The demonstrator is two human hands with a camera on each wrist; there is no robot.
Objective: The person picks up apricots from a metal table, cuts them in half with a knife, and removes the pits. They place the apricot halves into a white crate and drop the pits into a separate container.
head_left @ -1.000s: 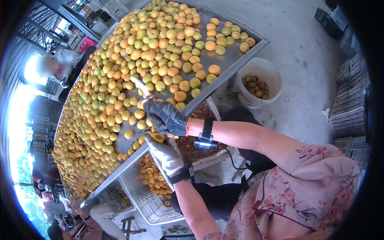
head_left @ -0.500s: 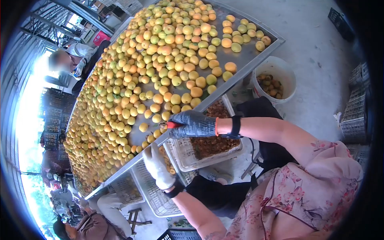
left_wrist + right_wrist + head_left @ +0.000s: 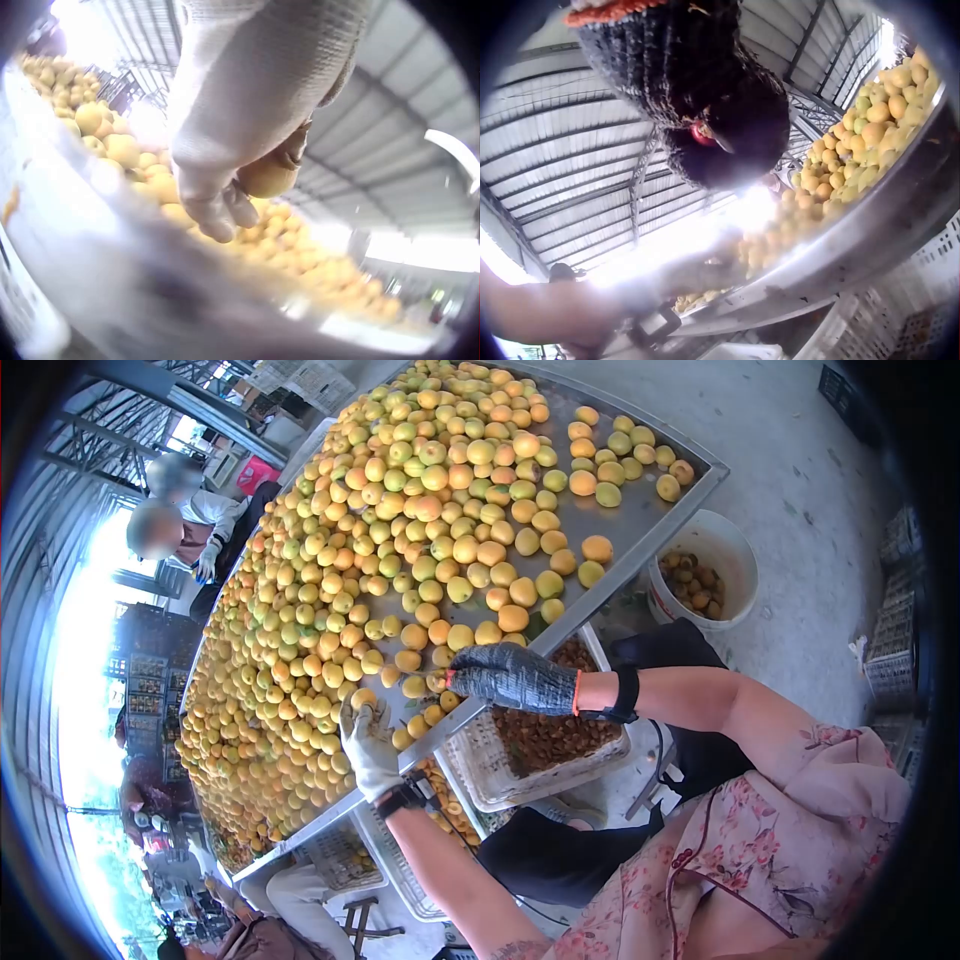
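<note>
My left hand, in a white glove, reaches over the table's near edge and grips a whole yellow-orange apricot. Its fingers curl round the fruit in the left wrist view. My right hand, in a dark grey knitted glove, is to the right of it, above the metal rim. It grips a knife whose red handle shows between the fingers; most of the blade is hidden or hard to make out. Loose apricots lie just beyond both hands.
A metal-edged table holds a large heap of apricots. Below its edge stand a white crate of brown pits and another crate partly filled with apricot halves. A white bucket with fruit stands right. Another person is across the table.
The left hand held a cut apricot beside the right hand, then opened over the crates, and now grips a whole apricot on the table. The right hand has drawn back towards the edge with the knife.
</note>
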